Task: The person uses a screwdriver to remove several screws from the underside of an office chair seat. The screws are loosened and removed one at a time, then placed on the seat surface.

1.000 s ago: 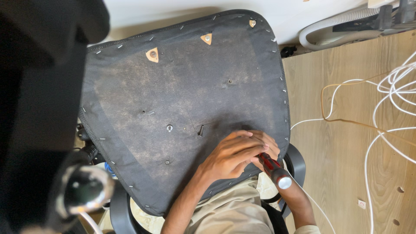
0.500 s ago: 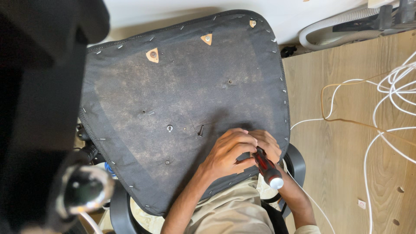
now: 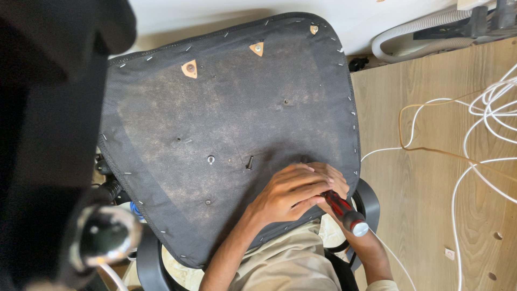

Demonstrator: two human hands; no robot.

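Since half a second ago, the screwdriver [image 3: 342, 210] has swung; its silver butt end now sits lower and further to your right, and your left hand [image 3: 288, 193] has flattened out over the top of your right hand [image 3: 335, 182]; the chair seat has not shifted.

Your right hand is wrapped around the front of the screwdriver's red and black handle, clenched on it; only the knuckles and fingertips show, because your left hand lies across them; the tip of the tool is hidden beneath both hands, so you cannot tell what it touches. Your left hand is curled over the right, pressing down on it; whether it grips the tool itself cannot be told.

Under the grip lies the underside of an upturned chair seat [image 3: 226, 124], covered in dusty black fabric stapled along its edge; both hands rest near its lower right corner. Just to the left of the grip a dark screw [image 3: 249, 162] stands up from the fabric, and a little further left sits a small metal fitting [image 3: 210, 159]. Far above the grip, near the seat's top edge, two tan triangular patches [image 3: 189, 68] show bolt heads.

To the right of the grip, a wooden floor [image 3: 431, 215] carries loose white cables [image 3: 484, 124]; above those, a grey ribbed hose [image 3: 409, 32] curves along the wall.
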